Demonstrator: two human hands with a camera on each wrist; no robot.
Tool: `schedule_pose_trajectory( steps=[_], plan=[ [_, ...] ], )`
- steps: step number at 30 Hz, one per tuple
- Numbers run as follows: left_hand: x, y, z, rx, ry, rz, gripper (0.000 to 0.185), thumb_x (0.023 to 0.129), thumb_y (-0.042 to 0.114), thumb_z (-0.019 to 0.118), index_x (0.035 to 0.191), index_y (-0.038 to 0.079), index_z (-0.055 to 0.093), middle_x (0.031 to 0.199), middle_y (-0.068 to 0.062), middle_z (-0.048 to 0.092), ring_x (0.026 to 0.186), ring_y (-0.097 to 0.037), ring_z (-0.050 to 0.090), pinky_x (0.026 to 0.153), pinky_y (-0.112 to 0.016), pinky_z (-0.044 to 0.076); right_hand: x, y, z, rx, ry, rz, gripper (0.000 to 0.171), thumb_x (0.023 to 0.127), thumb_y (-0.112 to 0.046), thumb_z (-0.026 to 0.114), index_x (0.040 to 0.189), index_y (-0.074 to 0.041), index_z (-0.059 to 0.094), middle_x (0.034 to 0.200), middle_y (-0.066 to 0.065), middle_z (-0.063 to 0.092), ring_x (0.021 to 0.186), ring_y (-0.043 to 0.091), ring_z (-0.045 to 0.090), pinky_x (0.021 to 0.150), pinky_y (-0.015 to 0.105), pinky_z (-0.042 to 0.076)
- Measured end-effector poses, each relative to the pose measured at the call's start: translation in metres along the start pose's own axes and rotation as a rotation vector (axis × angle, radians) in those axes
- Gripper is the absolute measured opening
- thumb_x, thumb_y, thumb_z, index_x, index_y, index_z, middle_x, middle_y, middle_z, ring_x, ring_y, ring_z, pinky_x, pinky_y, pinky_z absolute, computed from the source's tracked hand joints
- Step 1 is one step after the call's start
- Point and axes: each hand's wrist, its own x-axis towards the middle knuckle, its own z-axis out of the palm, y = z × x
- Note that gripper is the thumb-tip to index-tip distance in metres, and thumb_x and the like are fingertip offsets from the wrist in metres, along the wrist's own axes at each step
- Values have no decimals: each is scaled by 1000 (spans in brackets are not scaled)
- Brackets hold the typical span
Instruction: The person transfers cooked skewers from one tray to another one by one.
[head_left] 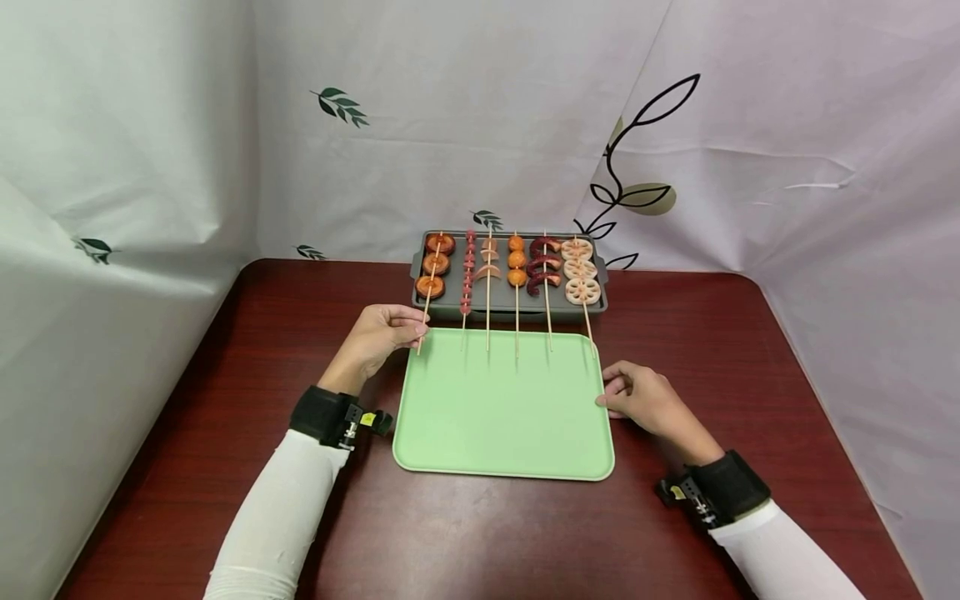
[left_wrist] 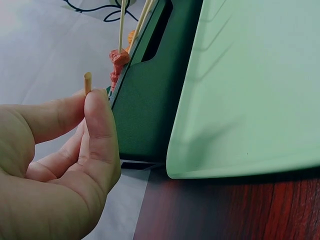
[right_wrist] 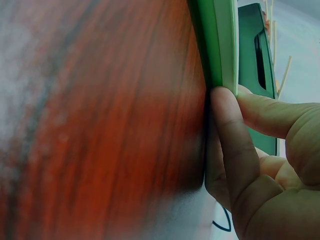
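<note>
My left hand (head_left: 415,333) pinches the bare end of the leftmost skewer (head_left: 434,265) between thumb and forefinger; that skewer carries three brown-orange rings. In the left wrist view the stick's tip (left_wrist: 87,80) pokes out above the left hand (left_wrist: 90,100). The skewer lies with several others on a dark grey grill tray (head_left: 592,302) at the back. A light green tray (head_left: 502,417) lies in front of it, and the stick ends reach over its far edge. My right hand (head_left: 606,396) holds the green tray's right rim (right_wrist: 222,45), with its thumb (right_wrist: 225,130) against the edge.
The other skewers hold red pieces, pink slices, orange balls, dark red curls and white lotus slices (head_left: 580,271). Everything sits on a dark red wooden table (head_left: 750,350). White patterned cloth walls close in the back and both sides. The grey tray's side (left_wrist: 150,100) abuts the green tray (left_wrist: 250,90).
</note>
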Motion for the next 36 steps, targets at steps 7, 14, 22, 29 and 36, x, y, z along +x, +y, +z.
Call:
schedule_pose_trajectory(
  steps=[7,14,22,29,36],
  plan=[
    [-1,0,1,31,3,3,33,97,-5,67,126,-18,61,103,-18,75,74,-12,72,72,-26,64,1,0,0,29,-4,10,42,93,-14,77,128,4,61,92,8,72,75,16,70,64,25,61],
    [-7,0,3,79,-3,7,29,97,-6,64,124,-17,62,97,-13,73,76,-14,70,74,-31,65,1,-1,-1,12,-4,2,42,93,-13,77,128,5,60,92,8,72,75,16,69,64,25,61],
    [-19,2,5,125,-35,14,28,97,-6,64,122,-17,60,89,-7,71,74,-15,70,80,-43,65,1,-2,-1,4,-11,-4,41,93,-14,76,127,4,61,92,8,71,75,16,69,63,25,60],
    [-29,1,4,171,-72,16,25,96,-8,62,119,-17,61,95,-22,71,73,-16,70,76,-38,66,2,-1,-1,1,-13,-13,41,93,-14,76,127,4,61,92,7,71,75,16,69,63,26,60],
    [-41,1,6,172,-120,-1,26,97,-9,59,121,-19,58,91,-17,69,76,-20,72,78,-41,67,2,0,-1,-8,-14,-10,41,93,-14,77,127,4,61,91,7,71,74,16,69,62,26,59]
  ],
)
